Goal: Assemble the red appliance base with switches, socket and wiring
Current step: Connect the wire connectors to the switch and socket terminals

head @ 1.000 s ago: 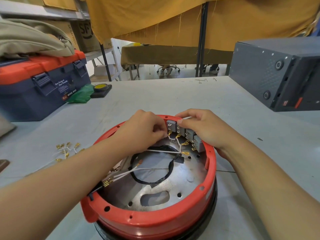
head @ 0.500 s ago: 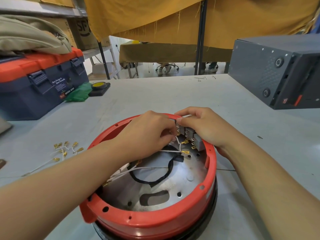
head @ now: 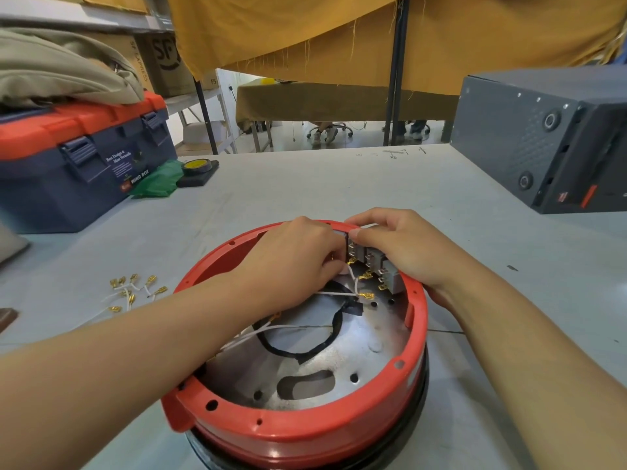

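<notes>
Fingers [head: 330, 247] of both hands curl onto the switches [head: 371, 257].

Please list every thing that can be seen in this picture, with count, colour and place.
appliance base: one, red, near centre of table
switches: a row, grey, inside the far rim of the base
loose wires with terminals: several, white and brass, on table left of base
toolbox: one, blue with orange lid, far left
tape roll: one, yellow, beside toolbox
machine box: one, dark grey, far right
table: one, grey
left hand: at the switches
right hand: holds the switch row
</notes>
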